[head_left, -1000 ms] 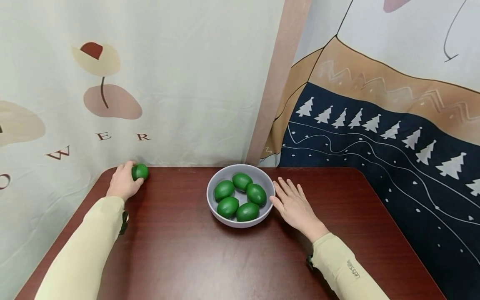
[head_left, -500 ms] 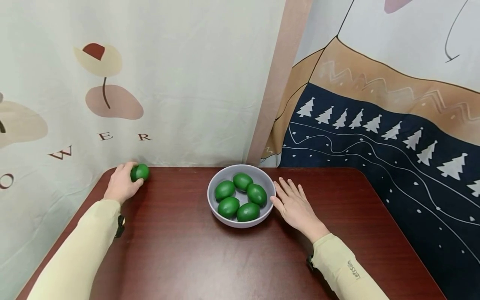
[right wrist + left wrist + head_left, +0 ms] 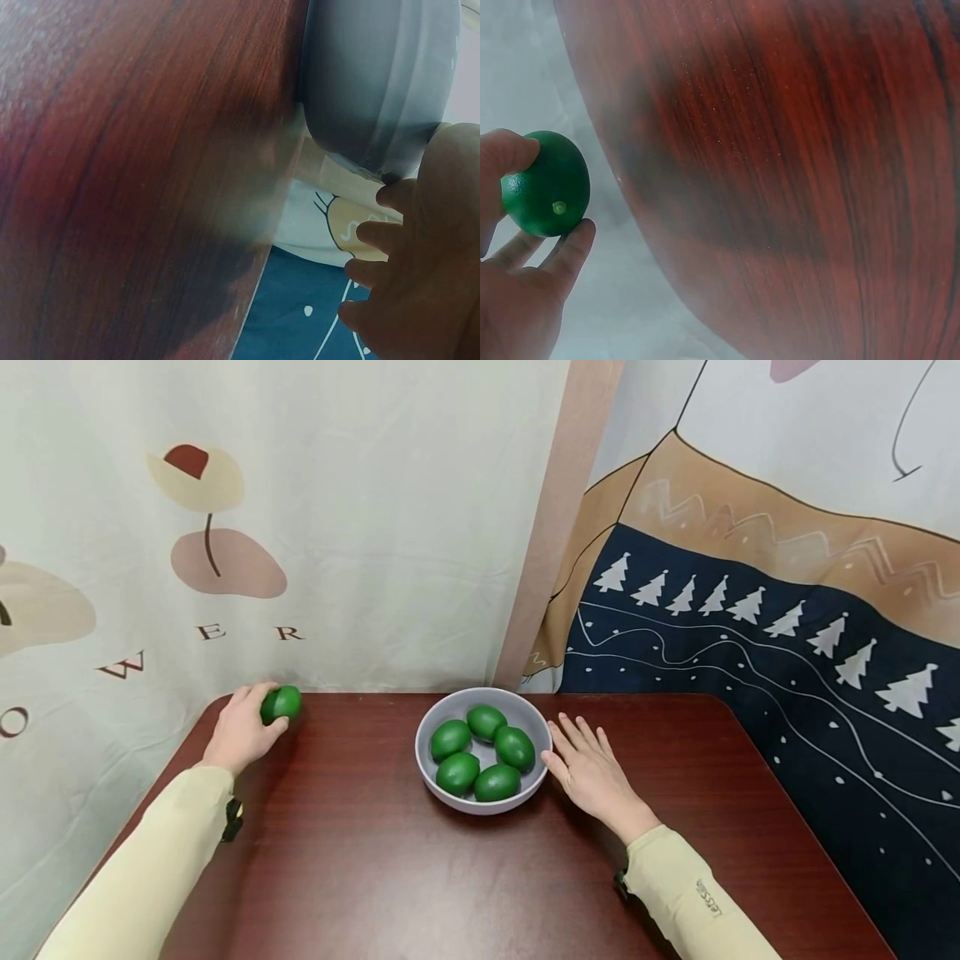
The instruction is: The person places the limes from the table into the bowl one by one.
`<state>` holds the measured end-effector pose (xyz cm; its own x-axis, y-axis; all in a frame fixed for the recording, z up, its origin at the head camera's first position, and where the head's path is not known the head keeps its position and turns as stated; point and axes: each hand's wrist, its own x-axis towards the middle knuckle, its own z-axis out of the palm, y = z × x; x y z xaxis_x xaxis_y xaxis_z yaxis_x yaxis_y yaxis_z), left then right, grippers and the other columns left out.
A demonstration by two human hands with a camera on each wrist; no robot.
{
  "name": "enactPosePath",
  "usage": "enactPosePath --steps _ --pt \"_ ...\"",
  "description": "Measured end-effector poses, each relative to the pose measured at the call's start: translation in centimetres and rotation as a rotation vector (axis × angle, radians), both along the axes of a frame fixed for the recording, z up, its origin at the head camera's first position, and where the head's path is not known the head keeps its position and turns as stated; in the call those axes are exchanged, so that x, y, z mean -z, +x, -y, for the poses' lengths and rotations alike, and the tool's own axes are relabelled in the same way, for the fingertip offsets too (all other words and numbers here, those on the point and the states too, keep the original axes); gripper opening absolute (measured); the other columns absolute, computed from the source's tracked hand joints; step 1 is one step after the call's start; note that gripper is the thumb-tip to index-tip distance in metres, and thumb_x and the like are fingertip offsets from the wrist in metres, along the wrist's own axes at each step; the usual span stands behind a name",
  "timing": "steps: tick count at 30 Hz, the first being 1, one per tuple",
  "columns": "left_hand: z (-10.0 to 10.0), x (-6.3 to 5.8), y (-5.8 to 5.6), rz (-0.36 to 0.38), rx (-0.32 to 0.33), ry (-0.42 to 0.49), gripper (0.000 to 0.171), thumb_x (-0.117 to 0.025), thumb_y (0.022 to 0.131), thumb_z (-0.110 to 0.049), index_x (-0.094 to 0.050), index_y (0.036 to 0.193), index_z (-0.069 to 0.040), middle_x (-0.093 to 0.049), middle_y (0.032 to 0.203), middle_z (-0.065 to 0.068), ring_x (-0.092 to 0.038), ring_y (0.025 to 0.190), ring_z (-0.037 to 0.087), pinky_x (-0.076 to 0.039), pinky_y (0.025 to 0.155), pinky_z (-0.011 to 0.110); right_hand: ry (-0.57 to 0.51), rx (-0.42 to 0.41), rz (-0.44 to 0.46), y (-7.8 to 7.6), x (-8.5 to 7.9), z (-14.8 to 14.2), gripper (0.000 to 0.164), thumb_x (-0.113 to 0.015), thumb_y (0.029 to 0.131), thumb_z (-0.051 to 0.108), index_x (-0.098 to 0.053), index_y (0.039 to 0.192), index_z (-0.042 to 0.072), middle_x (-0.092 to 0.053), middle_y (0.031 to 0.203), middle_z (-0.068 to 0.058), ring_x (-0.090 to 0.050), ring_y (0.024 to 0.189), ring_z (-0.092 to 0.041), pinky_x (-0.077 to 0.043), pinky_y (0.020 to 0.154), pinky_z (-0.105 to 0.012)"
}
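Note:
At the far left corner of the table, my left hand [image 3: 242,732] holds a green lime [image 3: 284,705] between thumb and fingers. In the left wrist view the lime [image 3: 555,184] shows its pale stem end, with the thumb on one side and fingertips under the other. A grey bowl [image 3: 483,807] stands near the back middle of the table with several limes [image 3: 497,783] inside. My right hand [image 3: 592,775] is beside the bowl's right side, fingers straight and spread. In the right wrist view its thumb and fingertips are right at the bowl's wall [image 3: 367,82].
The dark red-brown wooden table [image 3: 360,860] has rounded back corners. A pale printed curtain [image 3: 390,543] hangs along its back and left. On the right hangs a dark blue cloth [image 3: 720,693] with white trees.
My left forearm has swung a little outward to the left, and the hand has tilted slightly with the lime still in its grasp. The right hand and the bowl stay in place.

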<state>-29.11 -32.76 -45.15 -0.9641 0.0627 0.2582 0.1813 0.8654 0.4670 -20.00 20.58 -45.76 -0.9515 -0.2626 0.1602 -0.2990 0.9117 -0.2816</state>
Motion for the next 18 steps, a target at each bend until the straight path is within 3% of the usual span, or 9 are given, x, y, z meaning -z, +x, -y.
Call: enactPosePath --steps 18 --pt "-0.6 -0.1 1.3 -0.049 0.073 -0.013 0.056 -0.069 0.092 -0.008 -0.048 0.144 0.002 -0.045 0.136 0.033 -0.049 0.112 0.053 -0.043 0.087 0.07 0.005 -0.001 0.006 0.0 -0.2 0.1 0.062 -0.047 0.109 0.044 -0.041 0.159 0.007 -0.03 0.167 -0.016 -0.021 0.156 -0.042 -0.014 0.124 -0.064"
